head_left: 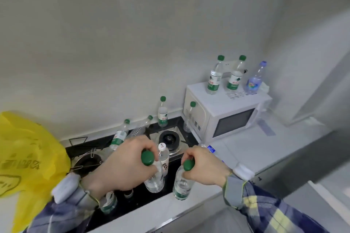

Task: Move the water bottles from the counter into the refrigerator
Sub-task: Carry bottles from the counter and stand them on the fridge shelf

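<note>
Early yet — my left hand point(125, 164) and right hand point(205, 166) each grip a bottle's neck; many bottles wait — no fridge visible.

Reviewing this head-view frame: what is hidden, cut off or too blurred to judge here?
- Refrigerator: nowhere in the head view, so the goal cannot be checked.
- Bottle under the left wrist: mostly hidden by the sleeve.
- Necks of the two gripped bottles: covered by the left hand and right hand.
- Yellow bag: cut off by the left edge, contents unseen.
- Label text on the microwave-top bottles: too blurred to read.
</note>
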{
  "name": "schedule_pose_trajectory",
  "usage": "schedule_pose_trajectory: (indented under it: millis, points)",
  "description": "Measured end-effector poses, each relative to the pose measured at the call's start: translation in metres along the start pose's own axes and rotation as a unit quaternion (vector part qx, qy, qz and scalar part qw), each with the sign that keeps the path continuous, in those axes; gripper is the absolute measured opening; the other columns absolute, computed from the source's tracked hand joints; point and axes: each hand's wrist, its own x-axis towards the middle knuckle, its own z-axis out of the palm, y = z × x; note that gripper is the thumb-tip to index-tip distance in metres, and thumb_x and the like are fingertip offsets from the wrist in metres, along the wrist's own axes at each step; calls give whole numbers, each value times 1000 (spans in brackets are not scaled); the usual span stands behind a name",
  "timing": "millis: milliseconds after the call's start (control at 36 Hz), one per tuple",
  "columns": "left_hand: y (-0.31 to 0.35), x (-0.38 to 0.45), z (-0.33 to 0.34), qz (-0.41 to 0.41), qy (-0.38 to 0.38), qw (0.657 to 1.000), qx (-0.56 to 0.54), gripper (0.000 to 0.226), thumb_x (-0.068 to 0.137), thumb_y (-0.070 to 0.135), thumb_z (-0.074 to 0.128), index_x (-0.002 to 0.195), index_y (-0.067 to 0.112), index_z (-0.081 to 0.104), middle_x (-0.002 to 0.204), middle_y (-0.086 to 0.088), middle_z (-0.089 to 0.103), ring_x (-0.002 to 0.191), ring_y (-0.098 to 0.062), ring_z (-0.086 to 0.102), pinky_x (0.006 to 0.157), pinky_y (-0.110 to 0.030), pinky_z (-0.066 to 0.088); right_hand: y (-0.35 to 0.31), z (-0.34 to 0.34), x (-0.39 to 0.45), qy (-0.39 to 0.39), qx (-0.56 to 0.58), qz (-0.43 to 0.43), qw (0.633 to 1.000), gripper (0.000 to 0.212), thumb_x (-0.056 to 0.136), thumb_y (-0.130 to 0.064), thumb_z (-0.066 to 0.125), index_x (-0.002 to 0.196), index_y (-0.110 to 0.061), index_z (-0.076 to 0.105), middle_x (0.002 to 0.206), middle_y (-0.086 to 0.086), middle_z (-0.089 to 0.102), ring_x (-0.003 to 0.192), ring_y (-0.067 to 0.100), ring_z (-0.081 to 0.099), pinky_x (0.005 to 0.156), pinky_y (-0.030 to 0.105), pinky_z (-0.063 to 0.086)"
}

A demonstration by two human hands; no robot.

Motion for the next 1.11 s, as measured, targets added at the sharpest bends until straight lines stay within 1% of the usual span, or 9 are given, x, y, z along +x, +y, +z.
schedule_pose_trajectory:
  millis: [111, 194, 306, 361, 528, 611, 694, 778, 1111]
  points:
    - [17, 31, 28, 40, -22, 999, 5, 18, 70, 26, 70, 82, 39, 64, 95, 21, 58, 95, 1, 54, 81, -19, 42, 21, -13, -23, 35, 13, 51, 998, 22, 72, -30, 75, 93, -31, 68, 98, -13, 61, 94, 11, 57, 84, 27, 52]
    - [37, 54, 48, 87, -47, 995, 4, 13, 70, 29, 66, 80, 38, 64, 93, 19, 58, 93, -2, 57, 84, -23, 45, 43, -24, -46, 80, 17, 89, 993, 22, 76, -29, 74, 97, -31, 70, 92, -16, 55, 92, 11, 55, 76, 12, 45]
    - [79, 84, 81, 163, -84, 983, 11, 11, 69, 31, 65, 78, 37, 63, 89, 18, 61, 91, 1, 57, 81, -16, 44, 73, -42, -93, 125, 21, 170, 977, 25, 78, -31, 74, 103, -28, 70, 110, -4, 61, 102, 17, 59, 89, 29, 50]
    - [93, 91, 92, 168, -100, 981, 15, 13, 71, 28, 68, 78, 37, 63, 88, 19, 63, 90, 2, 57, 78, -11, 41, 82, -48, -110, 132, 21, 192, 972, 26, 79, -31, 73, 105, -28, 70, 111, -3, 61, 103, 17, 59, 89, 30, 51]
    - [141, 106, 130, 230, -146, 962, 12, 11, 80, 24, 70, 83, 34, 66, 92, 18, 63, 90, 4, 57, 77, -11, 41, 109, -64, -164, 167, 28, 266, 949, 25, 78, -28, 71, 103, -28, 69, 109, -2, 62, 99, 19, 60, 83, 30, 53]
    - [172, 112, 150, 262, -167, 950, -9, 12, 80, 26, 73, 81, 35, 66, 92, 17, 64, 87, 3, 59, 79, -21, 46, 123, -73, -192, 176, 24, 307, 935, 24, 80, -27, 70, 104, -24, 69, 109, 0, 61, 100, 22, 61, 88, 38, 55]
    - [199, 118, 171, 295, -185, 937, -11, 8, 81, 30, 74, 82, 34, 66, 93, 17, 64, 90, 1, 58, 83, -23, 47, 137, -83, -218, 186, 38, 340, 921, 24, 82, -25, 71, 106, -23, 70, 111, 0, 65, 101, 21, 62, 86, 34, 55]
    - [226, 122, 190, 321, -209, 923, -15, 8, 82, 31, 72, 84, 37, 66, 95, 19, 62, 88, 2, 57, 77, -16, 43, 153, -90, -242, 207, 55, 370, 904, 22, 81, -24, 74, 103, -25, 71, 103, -6, 65, 95, 17, 62, 80, 29, 53]
    - [307, 148, 249, 379, -250, 891, -15, 13, 81, 33, 72, 85, 41, 63, 94, 19, 61, 81, 1, 56, 72, -15, 41, 220, -115, -294, 268, 106, 427, 857, 26, 78, -24, 77, 103, -25, 72, 110, -4, 65, 98, 16, 63, 86, 29, 55]
